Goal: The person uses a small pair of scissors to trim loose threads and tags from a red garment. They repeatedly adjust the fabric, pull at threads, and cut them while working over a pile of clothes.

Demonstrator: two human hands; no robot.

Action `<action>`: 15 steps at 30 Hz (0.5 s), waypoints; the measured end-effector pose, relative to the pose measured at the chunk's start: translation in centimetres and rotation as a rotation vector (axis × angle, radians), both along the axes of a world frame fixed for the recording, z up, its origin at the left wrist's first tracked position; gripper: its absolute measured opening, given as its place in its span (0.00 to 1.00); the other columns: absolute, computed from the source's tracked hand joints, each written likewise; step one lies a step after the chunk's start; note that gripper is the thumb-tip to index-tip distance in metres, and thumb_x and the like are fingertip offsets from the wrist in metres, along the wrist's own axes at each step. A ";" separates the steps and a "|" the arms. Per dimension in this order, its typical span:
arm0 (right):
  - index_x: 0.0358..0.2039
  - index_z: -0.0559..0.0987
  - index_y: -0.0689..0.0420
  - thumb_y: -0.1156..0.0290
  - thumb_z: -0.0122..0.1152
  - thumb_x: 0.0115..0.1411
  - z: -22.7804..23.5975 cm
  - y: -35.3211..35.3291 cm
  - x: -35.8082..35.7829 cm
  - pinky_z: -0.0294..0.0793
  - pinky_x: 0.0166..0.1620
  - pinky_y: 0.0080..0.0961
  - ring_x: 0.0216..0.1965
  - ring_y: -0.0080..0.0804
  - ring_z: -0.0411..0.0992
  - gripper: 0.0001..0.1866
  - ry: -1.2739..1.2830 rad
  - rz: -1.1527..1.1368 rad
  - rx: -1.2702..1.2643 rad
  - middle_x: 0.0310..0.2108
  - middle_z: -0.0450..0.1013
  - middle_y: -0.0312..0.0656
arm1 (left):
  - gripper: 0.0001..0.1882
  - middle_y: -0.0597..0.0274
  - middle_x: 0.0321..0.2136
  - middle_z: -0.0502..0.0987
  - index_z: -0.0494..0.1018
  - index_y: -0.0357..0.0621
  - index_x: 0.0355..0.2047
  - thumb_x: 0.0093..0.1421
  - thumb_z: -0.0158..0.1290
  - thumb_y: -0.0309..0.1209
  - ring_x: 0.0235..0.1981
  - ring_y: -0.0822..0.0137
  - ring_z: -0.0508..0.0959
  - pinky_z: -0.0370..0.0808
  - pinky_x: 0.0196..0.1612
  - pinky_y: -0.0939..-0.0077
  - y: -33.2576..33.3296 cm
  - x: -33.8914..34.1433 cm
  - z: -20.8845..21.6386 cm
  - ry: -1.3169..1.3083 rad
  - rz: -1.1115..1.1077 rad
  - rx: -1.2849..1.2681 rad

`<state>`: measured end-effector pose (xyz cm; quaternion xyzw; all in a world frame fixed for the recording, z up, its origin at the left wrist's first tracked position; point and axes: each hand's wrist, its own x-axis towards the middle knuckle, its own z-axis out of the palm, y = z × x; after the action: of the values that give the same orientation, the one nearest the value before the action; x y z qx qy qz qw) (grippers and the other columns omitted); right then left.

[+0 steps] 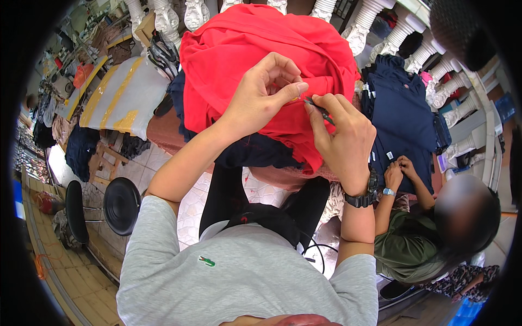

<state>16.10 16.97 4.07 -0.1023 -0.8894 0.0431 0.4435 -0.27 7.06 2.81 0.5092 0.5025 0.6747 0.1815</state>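
Over the red garment [261,49], both hands [261,98] pinch fabric; right hand [342,136] grips seemingly thread snips [318,107], mostly hidden.

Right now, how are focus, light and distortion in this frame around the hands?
Head view: left hand and right hand sharp on the red garment, evenly daylit, no glare; small dark tool slightly soft; balusters bend toward the black fisheye rim.

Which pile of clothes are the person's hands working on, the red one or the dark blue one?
The red pile. The left hand pinches its cloth and the right hand holds a small tool against it. The dark blue pile lies right, by a co-worker.
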 end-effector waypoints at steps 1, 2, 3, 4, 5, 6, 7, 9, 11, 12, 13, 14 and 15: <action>0.32 0.80 0.51 0.66 0.66 0.59 0.0 -0.1 0.0 0.68 0.24 0.34 0.24 0.39 0.75 0.05 -0.002 -0.006 0.001 0.24 0.72 0.38 | 0.12 0.65 0.36 0.78 0.69 0.41 0.45 0.65 0.60 0.25 0.38 0.77 0.78 0.76 0.43 0.80 0.1 0.1 0.0 -0.003 -0.002 0.003; 0.32 0.80 0.51 0.67 0.66 0.59 0.0 -0.2 0.1 0.68 0.24 0.33 0.24 0.39 0.75 0.04 -0.004 -0.013 0.002 0.24 0.72 0.38 | 0.12 0.65 0.36 0.78 0.69 0.41 0.45 0.65 0.60 0.25 0.38 0.77 0.78 0.76 0.43 0.80 0.1 0.1 0.0 -0.006 -0.005 0.005; 0.32 0.80 0.51 0.67 0.66 0.59 0.0 -0.1 0.0 0.68 0.24 0.33 0.23 0.39 0.75 0.04 -0.010 -0.013 0.010 0.24 0.72 0.38 | 0.12 0.65 0.37 0.78 0.69 0.41 0.45 0.65 0.60 0.25 0.38 0.77 0.78 0.76 0.43 0.80 0.1 0.1 0.0 -0.006 -0.005 0.004; 0.31 0.80 0.51 0.67 0.66 0.59 -0.1 0.0 -0.1 0.68 0.24 0.33 0.23 0.39 0.75 0.04 -0.016 -0.012 0.018 0.24 0.72 0.37 | 0.12 0.65 0.37 0.78 0.69 0.41 0.45 0.65 0.60 0.25 0.38 0.77 0.78 0.76 0.43 0.80 0.1 0.1 0.0 -0.007 -0.006 0.004; 0.31 0.80 0.51 0.67 0.66 0.59 -0.2 0.1 -0.2 0.68 0.24 0.33 0.23 0.39 0.75 0.04 -0.021 -0.012 0.026 0.24 0.72 0.37 | 0.12 0.65 0.37 0.78 0.69 0.41 0.45 0.65 0.59 0.25 0.38 0.77 0.77 0.76 0.43 0.80 0.1 0.1 0.0 -0.007 -0.006 0.003; 0.31 0.80 0.51 0.67 0.66 0.59 -0.1 0.1 -0.2 0.68 0.24 0.33 0.23 0.39 0.75 0.04 -0.023 -0.014 0.025 0.24 0.72 0.37 | 0.12 0.65 0.37 0.78 0.69 0.41 0.45 0.65 0.59 0.25 0.39 0.78 0.77 0.76 0.43 0.80 0.1 0.1 0.0 -0.008 -0.013 0.005; 0.31 0.80 0.51 0.67 0.66 0.59 -0.1 0.0 -0.2 0.68 0.24 0.33 0.23 0.39 0.75 0.04 -0.025 -0.016 0.023 0.24 0.72 0.37 | 0.12 0.65 0.37 0.78 0.69 0.41 0.45 0.65 0.59 0.25 0.39 0.78 0.77 0.76 0.44 0.80 0.1 0.1 0.0 -0.010 -0.019 0.007; 0.31 0.80 0.51 0.67 0.65 0.59 -0.1 0.0 -0.3 0.68 0.24 0.33 0.23 0.39 0.75 0.04 -0.026 -0.018 0.023 0.23 0.72 0.37 | 0.12 0.65 0.37 0.78 0.69 0.42 0.45 0.65 0.59 0.25 0.39 0.78 0.77 0.76 0.44 0.80 0.0 0.2 0.0 -0.016 -0.027 0.004; 0.31 0.79 0.51 0.67 0.65 0.59 -0.3 -0.1 -0.5 0.68 0.24 0.34 0.23 0.39 0.75 0.04 -0.024 -0.020 0.025 0.23 0.71 0.37 | 0.12 0.65 0.37 0.78 0.68 0.42 0.45 0.65 0.59 0.25 0.38 0.77 0.77 0.76 0.43 0.80 0.0 0.1 0.0 -0.025 -0.034 -0.004; 0.31 0.80 0.51 0.67 0.66 0.59 -0.4 0.0 -0.5 0.69 0.25 0.34 0.24 0.39 0.75 0.04 -0.031 -0.018 0.024 0.23 0.72 0.37 | 0.11 0.65 0.37 0.78 0.69 0.41 0.44 0.65 0.60 0.25 0.38 0.77 0.77 0.75 0.43 0.80 -0.2 0.2 0.0 -0.048 -0.037 0.012; 0.32 0.80 0.52 0.67 0.66 0.59 -0.6 0.1 -0.4 0.70 0.26 0.33 0.24 0.40 0.76 0.05 -0.038 -0.015 0.022 0.24 0.73 0.37 | 0.10 0.66 0.36 0.78 0.70 0.41 0.43 0.64 0.60 0.25 0.38 0.77 0.77 0.75 0.42 0.79 -0.6 0.4 0.0 -0.071 -0.039 0.028; 0.33 0.80 0.52 0.67 0.66 0.59 -0.7 0.3 -0.2 0.71 0.26 0.33 0.25 0.40 0.76 0.05 -0.045 -0.012 0.020 0.25 0.74 0.38 | 0.10 0.67 0.36 0.78 0.71 0.41 0.42 0.64 0.60 0.24 0.38 0.77 0.77 0.75 0.42 0.79 -1.0 0.5 0.0 -0.093 -0.040 0.043; 0.34 0.80 0.53 0.67 0.67 0.59 -0.5 0.5 0.3 0.72 0.27 0.32 0.26 0.40 0.77 0.06 -0.025 -0.036 -0.052 0.26 0.75 0.39 | 0.09 0.67 0.35 0.78 0.72 0.41 0.40 0.63 0.60 0.24 0.37 0.77 0.77 0.74 0.41 0.78 -1.9 0.5 0.5 0.044 -0.113 -0.065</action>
<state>16.43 17.52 3.54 -0.1301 -0.8914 0.0569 0.4304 0.26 5.19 3.32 0.5454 0.4984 0.6354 0.2245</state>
